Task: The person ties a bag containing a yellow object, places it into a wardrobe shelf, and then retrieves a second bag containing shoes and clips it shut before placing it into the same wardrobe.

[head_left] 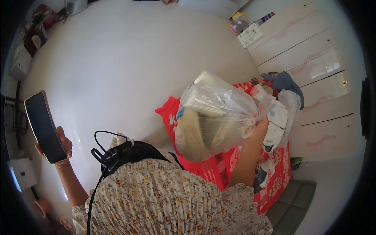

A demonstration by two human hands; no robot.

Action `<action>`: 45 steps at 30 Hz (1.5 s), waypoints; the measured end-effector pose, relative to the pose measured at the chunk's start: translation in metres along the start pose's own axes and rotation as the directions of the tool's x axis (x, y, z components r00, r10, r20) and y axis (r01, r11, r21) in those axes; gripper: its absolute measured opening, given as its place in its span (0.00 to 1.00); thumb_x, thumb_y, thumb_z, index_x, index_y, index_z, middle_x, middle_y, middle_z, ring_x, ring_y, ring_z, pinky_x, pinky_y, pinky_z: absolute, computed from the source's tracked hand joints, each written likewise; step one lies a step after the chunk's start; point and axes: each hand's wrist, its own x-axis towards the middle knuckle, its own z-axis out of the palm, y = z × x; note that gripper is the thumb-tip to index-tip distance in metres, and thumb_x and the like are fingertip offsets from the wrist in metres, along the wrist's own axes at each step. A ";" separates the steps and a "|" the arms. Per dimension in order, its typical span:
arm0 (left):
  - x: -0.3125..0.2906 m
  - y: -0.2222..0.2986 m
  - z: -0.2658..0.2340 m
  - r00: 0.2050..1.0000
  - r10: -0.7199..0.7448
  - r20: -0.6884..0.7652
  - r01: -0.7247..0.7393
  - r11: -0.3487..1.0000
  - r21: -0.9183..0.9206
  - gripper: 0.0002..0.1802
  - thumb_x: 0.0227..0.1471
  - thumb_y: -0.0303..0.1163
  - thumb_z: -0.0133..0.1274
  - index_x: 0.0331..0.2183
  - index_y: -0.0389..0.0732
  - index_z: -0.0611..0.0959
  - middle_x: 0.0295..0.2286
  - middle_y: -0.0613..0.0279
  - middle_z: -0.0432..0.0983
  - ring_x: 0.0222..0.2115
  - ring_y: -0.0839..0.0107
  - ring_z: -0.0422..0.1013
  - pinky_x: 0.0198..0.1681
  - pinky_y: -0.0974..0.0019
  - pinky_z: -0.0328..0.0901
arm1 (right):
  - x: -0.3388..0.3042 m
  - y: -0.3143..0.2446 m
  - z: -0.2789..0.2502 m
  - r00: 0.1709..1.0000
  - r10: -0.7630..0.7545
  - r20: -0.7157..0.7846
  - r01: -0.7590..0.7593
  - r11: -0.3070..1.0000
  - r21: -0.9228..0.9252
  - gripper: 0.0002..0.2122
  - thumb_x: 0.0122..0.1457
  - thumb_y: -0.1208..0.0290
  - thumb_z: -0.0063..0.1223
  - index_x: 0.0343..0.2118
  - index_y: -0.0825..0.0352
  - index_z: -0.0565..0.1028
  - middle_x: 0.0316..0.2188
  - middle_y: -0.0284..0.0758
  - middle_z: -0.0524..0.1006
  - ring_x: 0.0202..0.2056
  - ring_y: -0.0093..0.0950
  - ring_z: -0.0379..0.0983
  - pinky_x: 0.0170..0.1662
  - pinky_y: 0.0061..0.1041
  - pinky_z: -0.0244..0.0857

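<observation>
My left hand (63, 145) is closed around the lower end of a smartphone (45, 125) with a dark screen, held out at the left. On the right, my right hand (258, 127) grips the gathered neck of a clear plastic bag (219, 102). Inside the bag show beige and whitish items; their kind is hard to make out through the plastic. The bag hangs over the edge of a low surface covered by a red patterned cloth (276, 186). Close beyond my right hand lies a white-and-black item (276, 123) next to another clear plastic bag (291, 102).
A dresser (313, 70) with white drawers stands at the right. Blue-grey fabric (288, 84) is heaped on the red cloth's far end. A dark green padded seat (291, 207) is at lower right. Pale floor (137, 51) stretches ahead. A black cable (94, 196) hangs along my front.
</observation>
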 end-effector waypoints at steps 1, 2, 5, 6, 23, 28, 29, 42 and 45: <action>-0.001 -0.001 -0.005 1.000 -0.004 -0.005 0.004 1.000 0.006 0.36 0.46 0.55 0.44 0.49 0.39 0.63 0.26 0.49 0.65 0.07 0.70 0.63 0.06 0.74 0.61 | 0.006 0.004 -0.003 1.000 -0.014 -0.007 0.014 1.000 -0.018 0.16 0.54 0.63 0.44 0.43 0.67 0.68 0.32 0.38 0.73 0.32 0.31 0.71 0.31 0.32 0.68; -0.002 -0.002 -0.010 1.000 -0.022 0.017 0.022 1.000 -0.011 0.36 0.46 0.56 0.44 0.49 0.39 0.63 0.26 0.49 0.65 0.07 0.70 0.64 0.07 0.73 0.62 | 0.013 0.007 -0.009 0.999 -0.030 -0.014 0.029 0.999 -0.037 0.16 0.54 0.63 0.43 0.44 0.66 0.67 0.33 0.38 0.72 0.33 0.31 0.71 0.32 0.32 0.68; -0.003 -0.011 -0.017 0.994 -0.065 0.088 0.070 0.996 -0.062 0.36 0.46 0.55 0.45 0.49 0.40 0.62 0.27 0.47 0.66 0.09 0.66 0.66 0.08 0.70 0.64 | 0.015 0.007 -0.012 0.994 -0.109 -0.027 0.107 0.991 -0.086 0.17 0.54 0.63 0.42 0.45 0.64 0.67 0.32 0.37 0.72 0.31 0.29 0.71 0.30 0.30 0.67; -0.002 -0.011 -0.017 0.992 -0.073 0.099 0.081 0.993 -0.084 0.36 0.46 0.54 0.45 0.50 0.40 0.62 0.27 0.46 0.66 0.11 0.63 0.68 0.10 0.67 0.66 | 0.014 -0.001 -0.005 0.992 -0.122 -0.024 0.119 0.988 -0.103 0.17 0.54 0.63 0.42 0.45 0.64 0.67 0.32 0.37 0.72 0.31 0.29 0.71 0.30 0.30 0.67; 0.066 -0.012 0.032 0.987 -0.161 -0.022 0.154 0.969 -0.192 0.42 0.44 0.63 0.37 0.48 0.35 0.63 0.25 0.39 0.66 0.11 0.50 0.68 0.11 0.58 0.68 | -0.019 -0.018 -0.105 0.969 0.081 -0.232 -0.158 0.929 -0.334 0.17 0.53 0.64 0.45 0.44 0.64 0.68 0.27 0.35 0.73 0.24 0.27 0.70 0.24 0.23 0.65; 0.156 -0.098 0.032 0.968 -0.211 -0.139 0.176 0.957 -0.233 0.40 0.44 0.62 0.37 0.47 0.36 0.65 0.25 0.41 0.67 0.12 0.53 0.69 0.11 0.58 0.68 | 0.063 -0.005 -0.102 0.943 0.169 -0.288 -0.279 0.873 -0.400 0.17 0.52 0.64 0.46 0.44 0.64 0.69 0.25 0.34 0.73 0.22 0.27 0.70 0.23 0.22 0.65; 0.184 -0.114 0.030 0.964 -0.227 -0.136 0.190 0.951 -0.242 0.40 0.44 0.62 0.36 0.47 0.36 0.65 0.25 0.41 0.68 0.13 0.53 0.69 0.11 0.58 0.68 | 0.087 -0.001 -0.094 0.940 0.170 -0.297 -0.285 0.868 -0.406 0.17 0.52 0.64 0.46 0.44 0.64 0.69 0.25 0.34 0.73 0.22 0.26 0.70 0.22 0.21 0.65; 0.486 -0.301 -0.026 0.958 -0.286 0.024 0.283 0.931 -0.231 0.43 0.45 0.61 0.38 0.49 0.32 0.59 0.27 0.40 0.67 0.14 0.52 0.70 0.12 0.56 0.69 | 0.315 0.127 -0.053 0.793 0.125 -0.597 -0.405 0.839 -0.362 0.11 0.43 0.71 0.55 0.29 0.71 0.73 0.22 0.35 0.72 0.23 0.29 0.67 0.29 0.27 0.63; 0.558 -0.359 -0.038 0.943 -0.319 0.095 0.333 0.903 -0.273 0.43 0.45 0.61 0.39 0.49 0.33 0.59 0.27 0.40 0.67 0.13 0.53 0.69 0.12 0.56 0.68 | 0.370 0.150 -0.112 0.775 -0.030 -0.631 -0.394 0.758 -0.520 0.09 0.41 0.72 0.55 0.24 0.73 0.74 0.20 0.36 0.72 0.24 0.30 0.68 0.29 0.28 0.62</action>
